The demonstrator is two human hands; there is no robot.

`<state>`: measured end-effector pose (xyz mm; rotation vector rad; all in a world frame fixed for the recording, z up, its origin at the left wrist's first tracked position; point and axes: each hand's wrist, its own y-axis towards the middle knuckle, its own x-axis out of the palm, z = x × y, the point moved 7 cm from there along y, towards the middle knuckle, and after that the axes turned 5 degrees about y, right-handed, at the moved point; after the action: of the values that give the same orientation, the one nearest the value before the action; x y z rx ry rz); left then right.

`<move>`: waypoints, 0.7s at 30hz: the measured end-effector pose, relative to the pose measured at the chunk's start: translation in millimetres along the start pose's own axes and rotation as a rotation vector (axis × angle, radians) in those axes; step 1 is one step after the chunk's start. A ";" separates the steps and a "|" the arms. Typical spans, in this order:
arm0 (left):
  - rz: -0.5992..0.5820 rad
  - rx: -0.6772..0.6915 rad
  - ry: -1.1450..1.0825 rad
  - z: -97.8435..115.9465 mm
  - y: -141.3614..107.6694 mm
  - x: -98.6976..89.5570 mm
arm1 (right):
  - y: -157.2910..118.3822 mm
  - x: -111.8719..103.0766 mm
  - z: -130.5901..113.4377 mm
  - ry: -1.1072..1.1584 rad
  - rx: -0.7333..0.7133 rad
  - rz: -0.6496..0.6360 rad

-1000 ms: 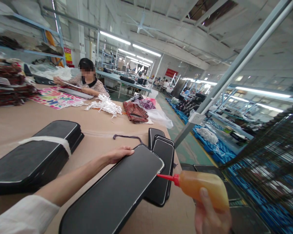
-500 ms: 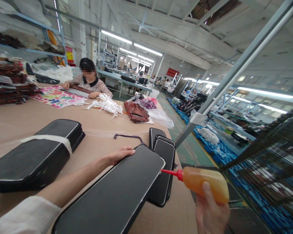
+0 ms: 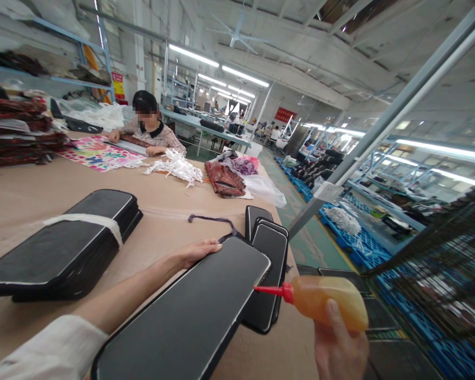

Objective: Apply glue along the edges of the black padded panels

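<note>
My left hand [image 3: 200, 252] grips the far left edge of a long black panel [image 3: 182, 316] with rounded corners and a pale line along its rim. In my right hand [image 3: 340, 340] is a squeeze bottle [image 3: 328, 301] of amber liquid, probably glue, lying nearly level. Its red nozzle [image 3: 271, 290] points left, with the tip at the panel's right edge, just below the far right corner. Under and beyond that panel, several similar black panels [image 3: 271, 245] overlap at the table's right side.
A bundle of black panels [image 3: 83, 253] tied with a white strip [image 3: 98, 220] lies left on the brown table [image 3: 166, 203]. A dark cord [image 3: 211, 218], white strips [image 3: 176, 168] and brown patterned fabric [image 3: 225, 179] lie farther back. Across the table a person [image 3: 152, 134] handles fabric. A metal post [image 3: 364, 140] rises at right.
The bottle's nozzle tip has slid a little down the panel's right edge, away from the far corner. My left hand keeps its hold; the whole view has shifted slightly.
</note>
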<state>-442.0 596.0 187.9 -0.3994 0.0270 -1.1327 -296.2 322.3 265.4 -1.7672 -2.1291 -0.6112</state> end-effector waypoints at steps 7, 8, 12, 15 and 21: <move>-0.006 -0.006 -0.017 -5.1 6.7 -1.0 | -5.6 -3.7 1.7 0.017 0.061 0.040; -0.005 -0.007 -0.022 -5.6 8.0 -1.1 | -6.4 -4.4 1.9 0.015 0.067 0.041; 0.004 -0.017 -0.033 -7.7 13.3 -1.5 | -9.8 -4.6 3.9 0.010 0.095 0.025; 0.009 -0.026 -0.038 -9.3 17.1 -1.5 | -12.7 -3.6 4.9 0.016 0.121 0.029; 0.014 -0.036 -0.049 -12.3 26.3 -0.3 | -16.9 -3.5 4.6 0.004 0.137 0.046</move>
<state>-421.8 602.2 167.9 -0.4580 0.0067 -1.1099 -311.9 319.1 257.6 -1.7336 -2.0687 -0.4459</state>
